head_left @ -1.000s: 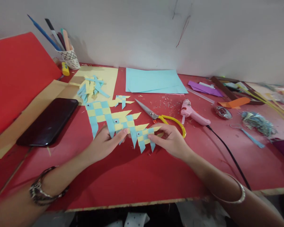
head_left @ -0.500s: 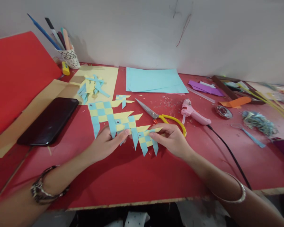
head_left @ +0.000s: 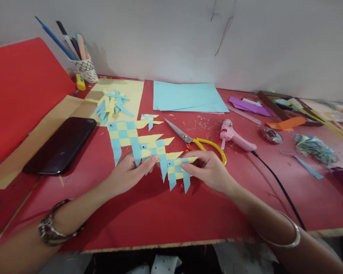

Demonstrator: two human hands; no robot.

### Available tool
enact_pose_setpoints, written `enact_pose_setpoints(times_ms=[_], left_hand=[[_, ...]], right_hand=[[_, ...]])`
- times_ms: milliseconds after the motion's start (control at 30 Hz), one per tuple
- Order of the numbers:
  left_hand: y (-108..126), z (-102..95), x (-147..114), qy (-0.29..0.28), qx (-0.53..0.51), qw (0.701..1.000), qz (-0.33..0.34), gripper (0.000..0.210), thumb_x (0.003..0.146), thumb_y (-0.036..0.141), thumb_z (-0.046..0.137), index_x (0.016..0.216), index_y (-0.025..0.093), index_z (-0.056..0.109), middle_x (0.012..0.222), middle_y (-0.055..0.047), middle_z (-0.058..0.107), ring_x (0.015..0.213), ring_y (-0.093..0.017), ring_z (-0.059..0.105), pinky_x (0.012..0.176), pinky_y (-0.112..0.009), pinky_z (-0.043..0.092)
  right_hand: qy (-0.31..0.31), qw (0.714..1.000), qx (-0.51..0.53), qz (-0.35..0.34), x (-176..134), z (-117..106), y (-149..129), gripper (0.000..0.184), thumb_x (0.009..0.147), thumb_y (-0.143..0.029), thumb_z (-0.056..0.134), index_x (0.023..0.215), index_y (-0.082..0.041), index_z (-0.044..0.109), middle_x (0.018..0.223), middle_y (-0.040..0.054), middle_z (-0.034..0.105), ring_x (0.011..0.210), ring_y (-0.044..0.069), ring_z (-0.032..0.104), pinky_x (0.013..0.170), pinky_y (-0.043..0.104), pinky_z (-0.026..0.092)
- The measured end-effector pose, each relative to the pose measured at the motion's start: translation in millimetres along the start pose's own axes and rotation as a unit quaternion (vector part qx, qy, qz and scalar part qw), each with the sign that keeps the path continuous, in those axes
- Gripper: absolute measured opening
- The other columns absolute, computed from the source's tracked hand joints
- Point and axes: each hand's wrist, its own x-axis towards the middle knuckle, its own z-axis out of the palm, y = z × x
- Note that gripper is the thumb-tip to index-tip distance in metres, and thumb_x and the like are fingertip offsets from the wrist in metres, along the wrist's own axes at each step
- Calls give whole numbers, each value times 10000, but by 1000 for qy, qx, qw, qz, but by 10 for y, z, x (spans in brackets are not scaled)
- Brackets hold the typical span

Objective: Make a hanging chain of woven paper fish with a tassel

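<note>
Red bench (head_left: 160,217), scrap-littered. My left hand (head_left: 130,170) pinches the middle checkered fish (head_left: 152,151); my right hand (head_left: 210,172) pinches the smaller fish (head_left: 175,169) just beside it, both nearer me than the scissors (head_left: 198,142). A hard tug could loosen strips (head_left: 164,172). Fingertips behind paper hidden; whether the fish touch, can't tell.

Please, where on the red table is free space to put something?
Mostly bare: between the left hand, right hand and the table's front edge; also right of the black cord. Crowded: back right, around the brown tray.
</note>
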Motion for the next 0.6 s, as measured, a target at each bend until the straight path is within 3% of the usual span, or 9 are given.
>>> enact_pose_setpoints(times_ms=[233,400,600], left_hand=[[5,-14,-5,14,11,1000,-7,310,744,379,424,496,193,439,455,41,466,433,-89,441,433,-186,398],[11,-13,-8,-2,-23,999,-24,202,712,362,506,693,194,617,691,-1,667,659,-161,604,581,-223,496],[-7,-10,-10,-5,-18,999,-37,198,694,366,549,725,193,640,728,-7,686,694,-181,623,592,-233,507]], right_hand=[[-50,995,75,45,6,-3,14,113,698,-262,606,670,-153,598,599,-13,594,535,82,546,496,200,413],[-44,994,79,54,16,4,-1,121,682,-262,622,664,-147,590,582,-23,574,513,65,515,472,184,392],[-38,997,47,45,6,21,-10,118,688,-273,613,688,-157,590,589,-23,560,512,68,501,455,183,385]])
